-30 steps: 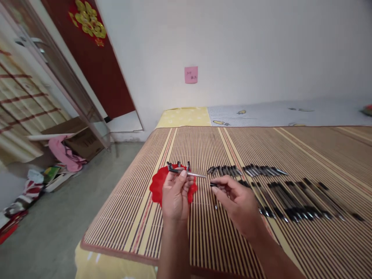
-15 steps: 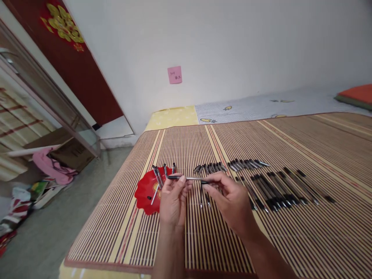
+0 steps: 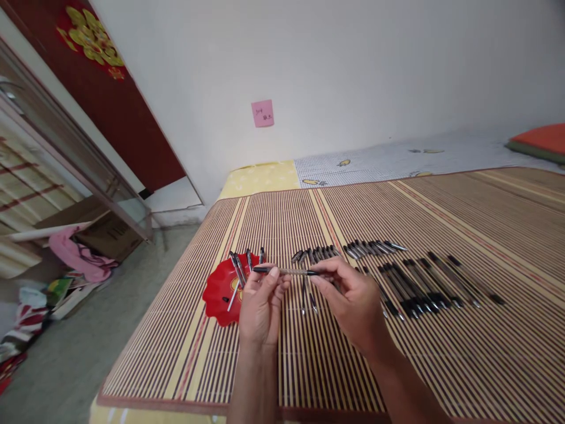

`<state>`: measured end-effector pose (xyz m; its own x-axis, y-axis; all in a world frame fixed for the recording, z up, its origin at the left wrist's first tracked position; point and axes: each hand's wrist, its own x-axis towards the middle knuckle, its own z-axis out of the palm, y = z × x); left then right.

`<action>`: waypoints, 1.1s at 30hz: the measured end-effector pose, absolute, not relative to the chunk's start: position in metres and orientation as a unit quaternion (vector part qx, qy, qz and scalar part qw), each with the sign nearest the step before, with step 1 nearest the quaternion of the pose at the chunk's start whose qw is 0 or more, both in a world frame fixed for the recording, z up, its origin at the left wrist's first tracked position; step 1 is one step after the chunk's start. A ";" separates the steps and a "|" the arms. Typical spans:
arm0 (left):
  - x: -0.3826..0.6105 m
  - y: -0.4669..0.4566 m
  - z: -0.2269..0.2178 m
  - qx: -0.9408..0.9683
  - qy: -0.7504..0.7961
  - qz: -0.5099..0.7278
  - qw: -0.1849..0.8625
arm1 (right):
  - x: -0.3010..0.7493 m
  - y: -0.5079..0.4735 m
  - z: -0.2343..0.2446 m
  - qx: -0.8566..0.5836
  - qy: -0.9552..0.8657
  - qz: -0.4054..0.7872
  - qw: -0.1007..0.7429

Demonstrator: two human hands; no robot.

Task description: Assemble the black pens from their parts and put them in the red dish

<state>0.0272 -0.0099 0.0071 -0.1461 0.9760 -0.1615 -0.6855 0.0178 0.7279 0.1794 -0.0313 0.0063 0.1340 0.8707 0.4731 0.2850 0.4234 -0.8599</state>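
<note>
A slim pen (image 3: 300,271) with a clear barrel and dark ends is held level between my two hands, above the striped mat. My left hand (image 3: 261,303) pinches its left end between thumb and fingers. At the other end, my right hand (image 3: 353,303) grips the dark tip portion with closed fingertips. Just left of my left hand sits a red scalloped dish (image 3: 214,294), holding a white stick (image 3: 233,296) and a small black piece (image 3: 225,300); several pen caps (image 3: 237,268) rest at its far rim. Two thin pieces (image 3: 309,297) with pointed metal ends lie between my hands.
Beyond my hands lie rows of dark clipped caps (image 3: 373,249). Several uncapped pens (image 3: 412,288) lie side by side to the right on the mat (image 3: 176,330). An orange cushion (image 3: 541,141) is at the far right; a cardboard box (image 3: 108,235) stands beyond the left edge.
The dark end in my right hand now lines up straight with the barrel, where it sat slightly lower and angled before. The view has shifted a little; both hands stay on the pen.
</note>
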 end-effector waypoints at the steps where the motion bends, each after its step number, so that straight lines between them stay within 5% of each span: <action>1: 0.027 -0.010 0.007 0.211 0.350 0.669 0.621 | 0.180 -0.032 0.007 -0.476 -0.610 0.253 0.581; 13: 0.031 -0.015 0.007 0.319 0.342 0.654 0.594 | 0.183 -0.030 0.005 -0.493 -0.588 0.378 0.518; 20: 0.032 -0.014 0.006 0.301 0.353 0.663 0.588 | 0.182 -0.028 0.002 -0.497 -0.619 0.323 0.515; 26: 0.033 -0.017 0.007 0.335 0.337 0.658 0.583 | 0.185 -0.025 -0.004 -0.485 -0.553 0.441 0.514; 33: 0.031 -0.012 0.002 0.292 0.350 0.664 0.593 | 0.188 -0.029 0.004 -0.491 -0.611 0.365 0.502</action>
